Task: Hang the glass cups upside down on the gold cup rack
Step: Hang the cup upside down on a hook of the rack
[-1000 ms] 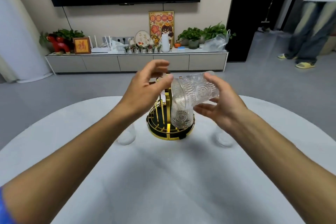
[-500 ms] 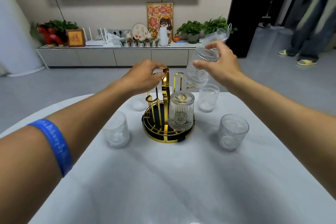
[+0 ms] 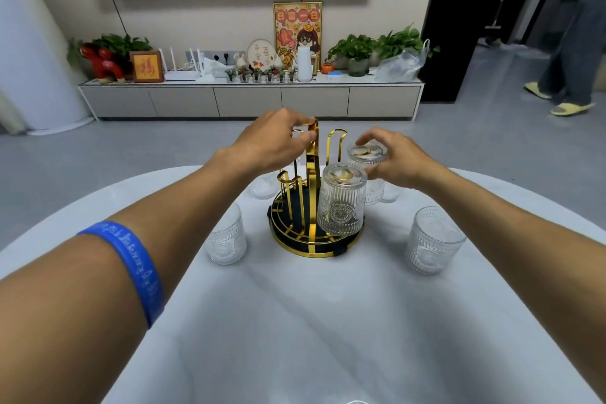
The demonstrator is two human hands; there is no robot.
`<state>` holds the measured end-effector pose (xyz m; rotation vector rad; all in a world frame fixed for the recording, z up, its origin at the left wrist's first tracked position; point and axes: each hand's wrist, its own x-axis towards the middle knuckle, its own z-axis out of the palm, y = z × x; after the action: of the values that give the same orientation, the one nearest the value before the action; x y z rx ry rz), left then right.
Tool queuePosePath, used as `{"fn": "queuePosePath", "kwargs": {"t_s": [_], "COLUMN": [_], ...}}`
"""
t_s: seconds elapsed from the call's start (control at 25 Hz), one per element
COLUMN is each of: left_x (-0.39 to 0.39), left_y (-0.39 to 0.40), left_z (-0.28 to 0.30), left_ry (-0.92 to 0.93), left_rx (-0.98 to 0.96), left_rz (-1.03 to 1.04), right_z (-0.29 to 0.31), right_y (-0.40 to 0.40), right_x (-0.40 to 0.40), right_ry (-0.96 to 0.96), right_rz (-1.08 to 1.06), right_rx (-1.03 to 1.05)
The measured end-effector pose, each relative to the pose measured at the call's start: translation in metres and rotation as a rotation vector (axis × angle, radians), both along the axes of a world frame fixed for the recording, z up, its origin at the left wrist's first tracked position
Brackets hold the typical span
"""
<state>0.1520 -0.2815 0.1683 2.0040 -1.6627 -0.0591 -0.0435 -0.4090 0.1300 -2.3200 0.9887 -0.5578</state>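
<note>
Two cups [image 3: 341, 200] hang inverted on the rack [image 3: 311, 207] at frame centre; four wait on the desk [image 3: 295, 321]. Left hand [image 3: 272, 141] pinches the handle. Right fingers [image 3: 367, 138] look loosely spread over the rear cup [image 3: 367, 154], perhaps letting go. Release only once it settles.
</note>
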Motion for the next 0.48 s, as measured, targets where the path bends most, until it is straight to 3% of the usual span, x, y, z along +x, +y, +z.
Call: {"fn": "queuePosePath", "kwargs": {"t_s": [0.2,0.28,0.4,0.48], "left_x": [-0.004,-0.005,0.002,0.012], "left_y": [0.000,0.010,0.052,0.087], "left_z": [-0.004,-0.007,-0.025,-0.047], "left_ry": [0.040,0.073,0.306,0.502], "left_rx": [0.017,0.011,-0.223,-0.379], "left_rz": [0.017,0.012,0.177,0.350], "right_z": [-0.006,-0.007,-0.004,-0.005], "right_y": [-0.001,0.008,0.050,0.094], "right_x": [-0.006,-0.014,-0.028,-0.022], "right_ry": [0.013,-0.024,-0.300,-0.434], "right_rz": [0.068,0.005,-0.164,-0.082], "right_rx": [0.046,0.007,-0.291,-0.415]}}
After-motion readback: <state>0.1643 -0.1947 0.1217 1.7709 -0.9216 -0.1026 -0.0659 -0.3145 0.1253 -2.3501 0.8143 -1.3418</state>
